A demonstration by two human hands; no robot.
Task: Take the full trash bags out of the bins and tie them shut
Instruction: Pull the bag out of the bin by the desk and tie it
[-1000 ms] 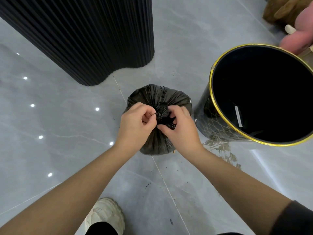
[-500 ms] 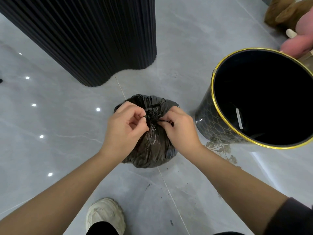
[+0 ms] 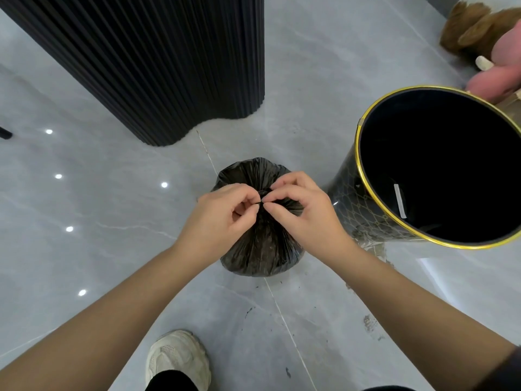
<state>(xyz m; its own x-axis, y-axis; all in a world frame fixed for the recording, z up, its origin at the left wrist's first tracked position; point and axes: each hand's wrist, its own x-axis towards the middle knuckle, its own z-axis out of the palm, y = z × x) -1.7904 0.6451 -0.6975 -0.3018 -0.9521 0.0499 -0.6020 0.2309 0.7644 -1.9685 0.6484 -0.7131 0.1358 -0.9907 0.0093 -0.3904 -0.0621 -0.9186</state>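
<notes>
Head view is showing a black trash bag (image 3: pixel 260 249) sitting on the grey tiled floor (image 3: pixel 98 221), out of its bin, with its top gathered into a small knot (image 3: pixel 262 196) at the middle. Both hands are working at that knot: the left hand (image 3: pixel 217 218) is pinching the gathered plastic between thumb and forefinger from the left, its grip closed tight on the bag, and the right hand (image 3: pixel 307 213) is pinching it the same way from the right, fingertips nearly meeting the left ones. Just right of the bag, a black bin (image 3: pixel 366 215) with a gold rim is standing with its dark interior showing. Farther off to the left, a black ribbed column (image 3: pixel 158 66) is rising from the floor. Nearer, a pale sneaker (image 3: pixel 177 359) is resting on the tiles.
</notes>
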